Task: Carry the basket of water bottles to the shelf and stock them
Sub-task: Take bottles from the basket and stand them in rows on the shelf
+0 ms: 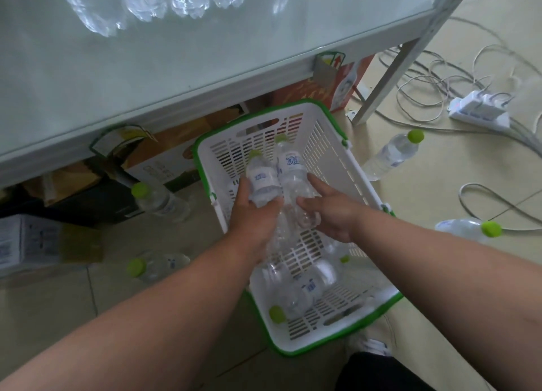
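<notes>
Head view — hands (pixel 255 211) on bottles (pixel 262 182)

bottles (pixel 296 293) in basket (pixel 331 144), below shelf (pixel 176 67)

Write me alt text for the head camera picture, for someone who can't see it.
A person's left hand grips a clear plastic water bottle with a green cap over a white slatted plastic basket with a green rim, while the right hand takes a grip on a second bottle. More bottles lie in the basket and on the floor, below a pale grey metal shelf.
</notes>
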